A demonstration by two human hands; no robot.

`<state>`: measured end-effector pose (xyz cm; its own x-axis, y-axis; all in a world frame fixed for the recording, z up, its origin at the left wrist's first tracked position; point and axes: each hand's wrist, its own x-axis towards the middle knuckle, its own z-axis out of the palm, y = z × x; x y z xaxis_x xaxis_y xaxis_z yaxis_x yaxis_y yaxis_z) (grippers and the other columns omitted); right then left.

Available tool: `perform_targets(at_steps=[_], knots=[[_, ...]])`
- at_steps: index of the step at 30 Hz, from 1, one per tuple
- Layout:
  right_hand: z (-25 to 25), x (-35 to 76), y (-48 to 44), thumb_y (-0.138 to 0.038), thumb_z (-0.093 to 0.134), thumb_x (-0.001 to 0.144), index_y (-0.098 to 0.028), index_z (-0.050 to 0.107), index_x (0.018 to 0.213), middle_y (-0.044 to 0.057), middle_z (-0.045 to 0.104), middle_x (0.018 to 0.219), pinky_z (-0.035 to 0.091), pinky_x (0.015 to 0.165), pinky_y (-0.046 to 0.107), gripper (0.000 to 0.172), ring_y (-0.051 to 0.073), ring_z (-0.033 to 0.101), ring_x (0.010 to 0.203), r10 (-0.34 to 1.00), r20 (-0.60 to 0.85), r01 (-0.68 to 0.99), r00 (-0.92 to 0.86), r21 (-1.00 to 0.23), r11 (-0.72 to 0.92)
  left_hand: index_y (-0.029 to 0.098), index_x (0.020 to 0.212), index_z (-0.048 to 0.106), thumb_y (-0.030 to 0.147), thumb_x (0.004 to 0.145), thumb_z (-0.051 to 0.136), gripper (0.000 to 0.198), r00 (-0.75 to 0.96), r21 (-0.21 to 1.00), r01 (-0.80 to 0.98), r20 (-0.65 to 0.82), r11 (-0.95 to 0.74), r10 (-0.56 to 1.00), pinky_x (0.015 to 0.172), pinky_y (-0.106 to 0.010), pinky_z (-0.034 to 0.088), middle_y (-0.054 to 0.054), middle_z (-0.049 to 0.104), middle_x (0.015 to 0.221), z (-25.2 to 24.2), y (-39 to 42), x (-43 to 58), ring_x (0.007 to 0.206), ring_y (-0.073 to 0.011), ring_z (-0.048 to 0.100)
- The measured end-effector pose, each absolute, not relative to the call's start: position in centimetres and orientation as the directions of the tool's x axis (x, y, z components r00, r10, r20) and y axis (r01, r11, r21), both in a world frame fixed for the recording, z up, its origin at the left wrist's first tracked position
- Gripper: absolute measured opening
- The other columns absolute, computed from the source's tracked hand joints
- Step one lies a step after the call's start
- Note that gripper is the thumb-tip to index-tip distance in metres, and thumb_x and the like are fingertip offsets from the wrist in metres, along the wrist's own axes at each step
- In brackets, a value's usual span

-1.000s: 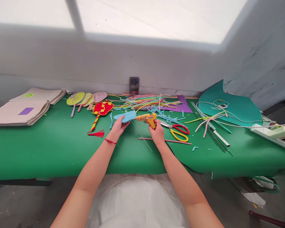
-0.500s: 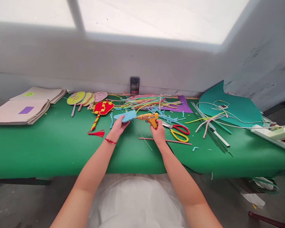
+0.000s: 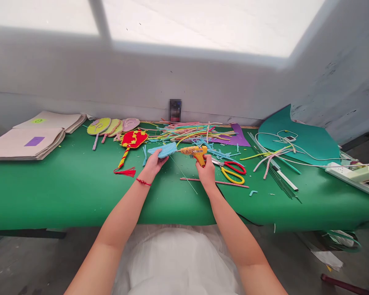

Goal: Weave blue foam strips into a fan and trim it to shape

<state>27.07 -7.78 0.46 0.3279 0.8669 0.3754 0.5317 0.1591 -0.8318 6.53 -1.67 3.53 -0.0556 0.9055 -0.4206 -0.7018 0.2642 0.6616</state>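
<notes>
My left hand point(image 3: 156, 162) is closed on a light blue piece point(image 3: 164, 150) built from pipe cleaners laid side by side, held above the table. In my right hand point(image 3: 206, 170) is a yellow hot glue gun point(image 3: 198, 153), gripped by its handle. Its nozzle points left at the right edge of the blue piece, very close to it; whether they touch I cannot tell. A thin strand or wire point(image 3: 184, 176) slants down to the right below the piece. Scissors point(image 3: 233, 171) with red and yellow handles lie just right of my right hand.
Many coloured pipe cleaners point(image 3: 190, 132) lie behind my hands. A red and yellow fan point(image 3: 134, 139) with a tassel and several pale fans point(image 3: 99, 126) are at left, beside paper stacks point(image 3: 21, 143). A power strip point(image 3: 341, 169), white cable and teal sheet point(image 3: 307, 141) occupy the right.
The glue gun has shifted very slightly right, its nozzle a little farther from the middle of the blue piece. My left hand holds nearly the same position.
</notes>
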Motion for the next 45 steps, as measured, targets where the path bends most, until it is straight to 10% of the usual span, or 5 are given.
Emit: perform_targets(at_steps=[45], knots=[[0.4,26.3,-8.0,-0.045,0.057,0.073,-0.023,0.045,0.098,0.004,0.062,0.093,0.039,0.061,0.029,0.035,0.021,0.058,0.073,0.867,0.363,0.623,0.340,-0.778,0.081,0.016,0.083,0.056,0.011,0.088,0.053,0.007,-0.027,0.654,-0.699,-0.428,0.288,0.904,0.059,-0.020,0.056,-0.001,0.065,0.070,3.5,-1.6,6.7,0.057,-0.0084,0.060]])
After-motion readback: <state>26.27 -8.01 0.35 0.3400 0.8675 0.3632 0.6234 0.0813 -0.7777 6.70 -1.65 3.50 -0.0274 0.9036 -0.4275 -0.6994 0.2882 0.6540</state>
